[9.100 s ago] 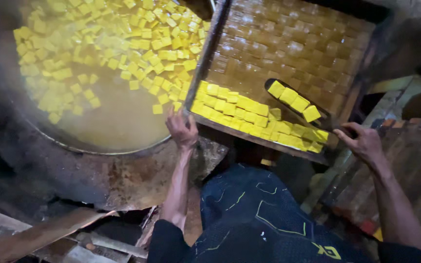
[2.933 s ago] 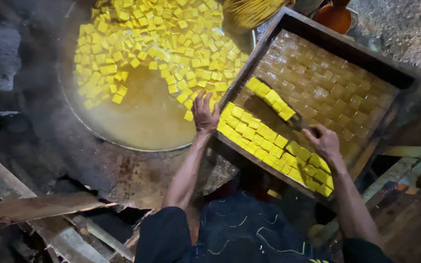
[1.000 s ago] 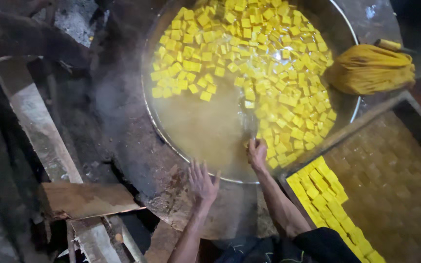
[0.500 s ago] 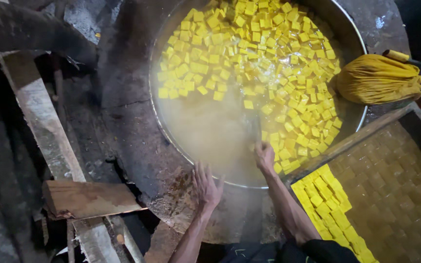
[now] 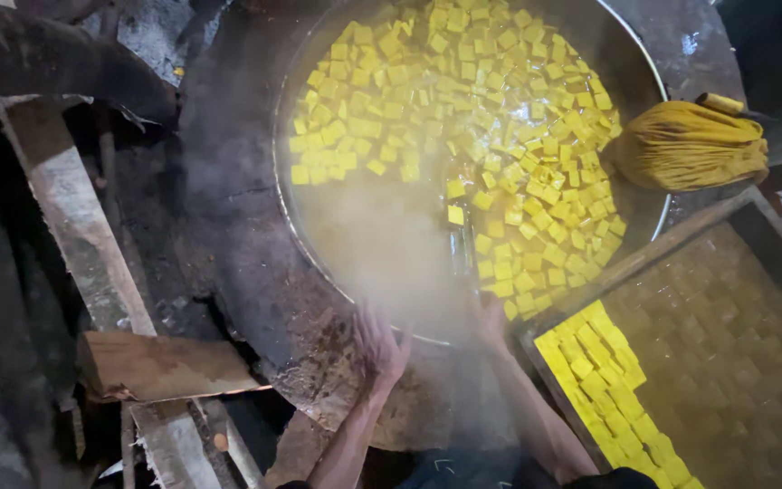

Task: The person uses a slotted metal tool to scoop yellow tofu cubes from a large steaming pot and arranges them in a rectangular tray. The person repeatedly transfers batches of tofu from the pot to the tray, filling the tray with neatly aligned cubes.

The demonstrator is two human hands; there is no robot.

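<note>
While steam blurs the lower middle of the frame, both hands sit at the near rim of the big round pan (image 5: 293,231). Left hand (image 5: 378,342) lies flat, fingers spread, on the crusty stone edge just below the rim, holding nothing. Right hand (image 5: 491,319) is at the rim w/ fingers toward the liquid; steam hides whether it grips anything, can't tell. Yellow cubes (image 5: 463,118) float packed across the upper and right part of the pan, in cloudy yellowish liquid; lower left part of the liquid is mostly free of them. Wooden tray (image 5: 726,353) in the lower right leans its corner against the pan's rim, w/ a woven mat bottom; more yellow cubes in rows (image 5: 608,389) fill its near-left strip. Yellow-stained bundle of cloth (image 5: 691,145) rests at the upper right, just beside the pan's edge, touching the tray's far side. Stove surround (image 5: 228,263) is dark, sooty, rough masonry. Pale wood plank (image 5: 79,235) runs down the left side; short chunk of timber (image 5: 160,364) lies across it lower left. Dark log or pipe (image 5: 56,63) crosses the upper left. Surroundings are dim and grimy
</note>
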